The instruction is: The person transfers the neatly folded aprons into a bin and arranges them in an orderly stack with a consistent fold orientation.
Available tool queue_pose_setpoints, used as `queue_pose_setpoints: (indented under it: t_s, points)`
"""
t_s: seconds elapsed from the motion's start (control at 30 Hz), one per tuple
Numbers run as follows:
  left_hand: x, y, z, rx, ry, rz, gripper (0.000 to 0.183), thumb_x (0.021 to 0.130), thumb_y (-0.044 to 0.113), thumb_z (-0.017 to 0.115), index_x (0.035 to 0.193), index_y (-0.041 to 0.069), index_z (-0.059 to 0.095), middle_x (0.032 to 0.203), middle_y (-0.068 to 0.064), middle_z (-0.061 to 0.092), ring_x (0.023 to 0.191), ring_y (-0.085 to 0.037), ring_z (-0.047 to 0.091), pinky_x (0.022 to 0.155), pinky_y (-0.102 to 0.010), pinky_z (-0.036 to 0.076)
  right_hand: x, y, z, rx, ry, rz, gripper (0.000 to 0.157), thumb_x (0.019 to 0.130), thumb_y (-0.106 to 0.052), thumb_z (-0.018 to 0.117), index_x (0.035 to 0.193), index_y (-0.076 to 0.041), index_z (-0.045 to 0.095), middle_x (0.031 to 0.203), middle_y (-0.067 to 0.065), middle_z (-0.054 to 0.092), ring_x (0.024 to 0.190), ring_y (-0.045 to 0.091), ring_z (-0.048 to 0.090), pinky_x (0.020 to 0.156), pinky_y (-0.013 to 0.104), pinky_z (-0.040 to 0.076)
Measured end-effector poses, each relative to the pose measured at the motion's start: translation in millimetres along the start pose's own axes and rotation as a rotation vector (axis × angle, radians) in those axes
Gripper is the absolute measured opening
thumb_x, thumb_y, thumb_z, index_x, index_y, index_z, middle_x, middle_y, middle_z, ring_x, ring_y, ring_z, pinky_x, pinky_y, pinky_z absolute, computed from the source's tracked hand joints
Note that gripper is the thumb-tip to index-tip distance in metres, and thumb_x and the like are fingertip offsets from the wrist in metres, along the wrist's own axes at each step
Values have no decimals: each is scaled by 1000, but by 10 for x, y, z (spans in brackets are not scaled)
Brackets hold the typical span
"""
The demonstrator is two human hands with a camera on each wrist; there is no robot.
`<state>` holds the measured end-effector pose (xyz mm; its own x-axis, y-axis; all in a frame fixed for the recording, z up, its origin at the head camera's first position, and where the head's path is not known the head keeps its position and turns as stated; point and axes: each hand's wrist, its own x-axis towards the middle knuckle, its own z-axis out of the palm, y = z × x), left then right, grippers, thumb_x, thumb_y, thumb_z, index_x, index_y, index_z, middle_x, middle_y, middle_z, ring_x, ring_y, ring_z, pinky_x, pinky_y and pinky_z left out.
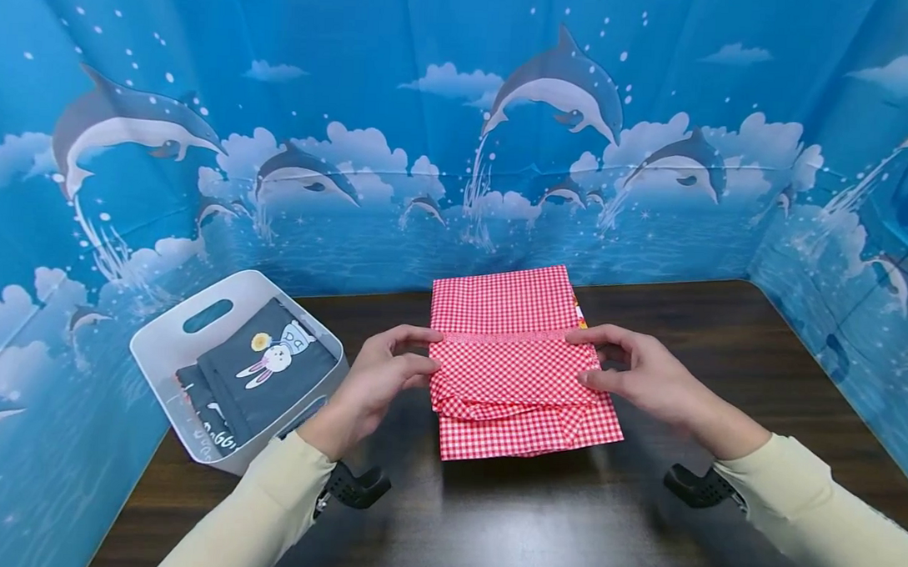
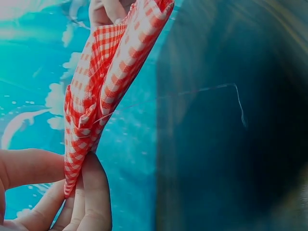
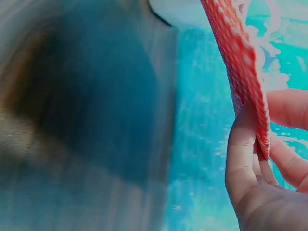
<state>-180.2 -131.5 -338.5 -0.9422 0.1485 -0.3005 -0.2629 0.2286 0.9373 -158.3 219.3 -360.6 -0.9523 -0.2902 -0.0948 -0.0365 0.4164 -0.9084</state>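
Note:
A red-and-white checked cloth (image 1: 514, 371), partly folded over itself, is held up above the table. My left hand (image 1: 376, 372) pinches its left edge between thumb and fingers. On the opposite edge my right hand (image 1: 646, 378) has a similar pinch. In the left wrist view the cloth (image 2: 122, 62) appears edge-on in several layers, and a loose thread (image 2: 207, 88) trails from it. The right wrist view shows the cloth (image 3: 240, 57) between thumb and fingers. A small colourful patch peeks out at its right edge in the head view.
A white plastic basket (image 1: 164, 334) with cut-out handles stands to the left. Inside lie dark folded cloths (image 1: 229, 355), the top one with a rabbit print. The dark wooden table (image 1: 520, 528) is bordered behind and at the sides by a blue dolphin-print curtain (image 1: 396, 223).

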Motion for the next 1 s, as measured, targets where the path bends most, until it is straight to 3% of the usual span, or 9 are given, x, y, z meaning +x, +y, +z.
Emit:
queue_pose_setpoints:
  t_s: [0.3, 0.6, 0.77, 1.0]
  points:
    - [-83, 252, -125, -6, 6, 49, 45, 100, 11, 73, 144, 9, 65, 142, -16, 62, 109, -19, 74, 107, -40, 60, 17, -203, -47, 5, 32, -39, 56, 99, -18, 78, 152, -15, 59, 144, 16, 62, 117, 31, 64, 83, 27, 63]
    - [-100, 222, -173, -7, 28, 28, 44, 101, 10, 73, 144, 9, 65, 143, -17, 60, 105, -16, 74, 103, -35, 61, 69, -195, 1, 21, 19, -60, 53, 100, -17, 77, 150, -14, 60, 143, 17, 60, 117, 33, 63, 84, 28, 64]
    - [-131, 200, -219, 8, 48, 33, 45, 101, 12, 72, 145, 11, 64, 147, -15, 57, 117, -23, 70, 108, -39, 59, 120, -208, 63, 30, 22, -62, 50, 100, -16, 77, 148, -15, 63, 155, 16, 57, 130, 37, 62, 89, 26, 63]
    - [-184, 179, -317, 23, 65, 47, 47, 102, 12, 70, 148, 10, 61, 152, -14, 54, 127, -29, 64, 109, -39, 59, 208, -288, 182, 16, 33, -54, 48, 99, -18, 78, 145, -14, 65, 150, 16, 60, 125, 33, 64, 87, 26, 62]
